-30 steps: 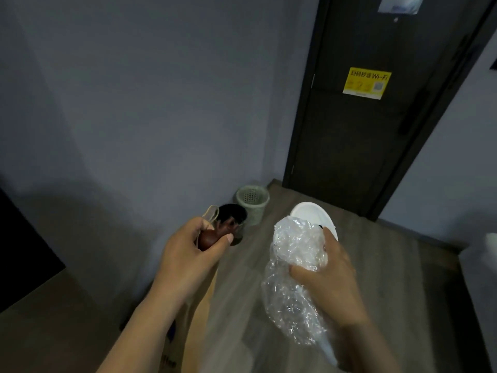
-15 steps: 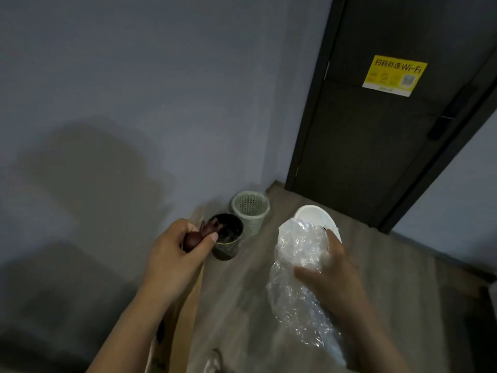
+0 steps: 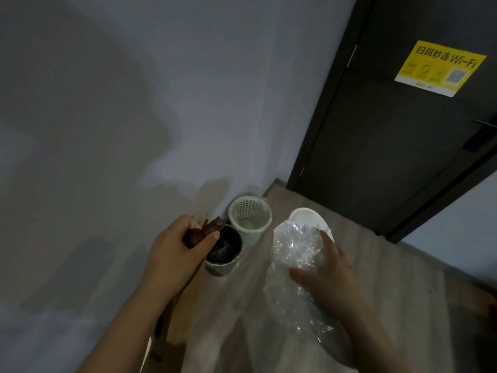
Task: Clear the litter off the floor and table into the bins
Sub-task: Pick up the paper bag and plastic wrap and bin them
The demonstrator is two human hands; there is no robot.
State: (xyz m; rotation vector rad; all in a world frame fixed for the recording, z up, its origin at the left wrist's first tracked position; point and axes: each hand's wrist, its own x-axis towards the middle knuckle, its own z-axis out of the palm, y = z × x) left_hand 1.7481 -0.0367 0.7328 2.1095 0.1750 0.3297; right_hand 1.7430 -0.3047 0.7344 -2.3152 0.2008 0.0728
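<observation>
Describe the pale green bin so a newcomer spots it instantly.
Find the dark door with the yellow sticker; three bins stand on the floor near its left frame. The pale green bin is the one nearest the wall corner. Unlike the dark round bin left of it and the white bin to its right, its wall is open mesh.

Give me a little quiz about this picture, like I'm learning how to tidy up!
1. True or false: the right hand holds crinkly clear plastic.
2. The left hand grips dark brown litter. What colour is the bin closest to it in the picture? A) black B) red C) yellow
3. Fill in: the sticker on the door is ____.
Key: 1 true; 2 A; 3 yellow.
</observation>
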